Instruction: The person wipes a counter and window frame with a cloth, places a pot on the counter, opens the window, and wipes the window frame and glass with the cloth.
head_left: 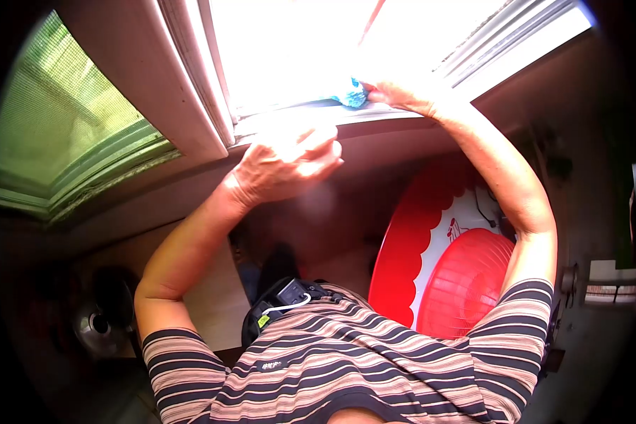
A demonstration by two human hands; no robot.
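Note:
My right hand reaches over the window sill, its fingertips closed on a bunched, light-blue cloth. The cloth lies against the window's lower track. Part of this hand is washed out by glare. My left hand is curled into a loose fist just inside the sill, to the left of the cloth and apart from it. Whether anything is inside that fist is hidden. Beside it runs the white upright window frame.
At left, a screened pane shows greenery. Below my right arm stands a red fan-like round grille by a red-and-white scalloped panel. A metal pot-like object is at lower left. A black pouch with a white cable sits at my waist.

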